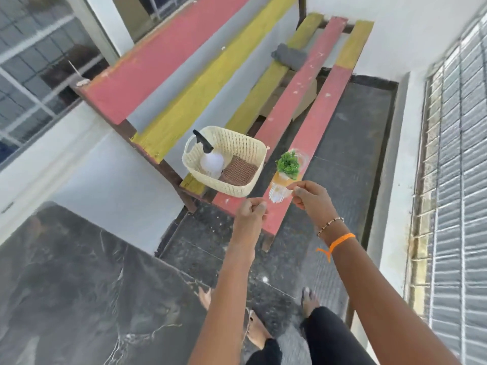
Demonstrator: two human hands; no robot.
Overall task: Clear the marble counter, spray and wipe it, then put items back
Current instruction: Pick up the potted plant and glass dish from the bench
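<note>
The bench (297, 101) end is crowded by a basket (226, 164) and a plant (288, 164) just beside it, while its far slats lie open up to a grey cloth (290, 55)

We counted one cream woven basket (226, 164), which held one white spray bottle (210, 159) and one brown cloth (240, 171). We noted one small potted plant (287, 167) and one grey folded cloth (288, 57) on one slatted bench (303, 122). We recorded one dark marble counter (79, 285). Two hands were in view: left hand (251, 208) and right hand (311, 197).
</note>
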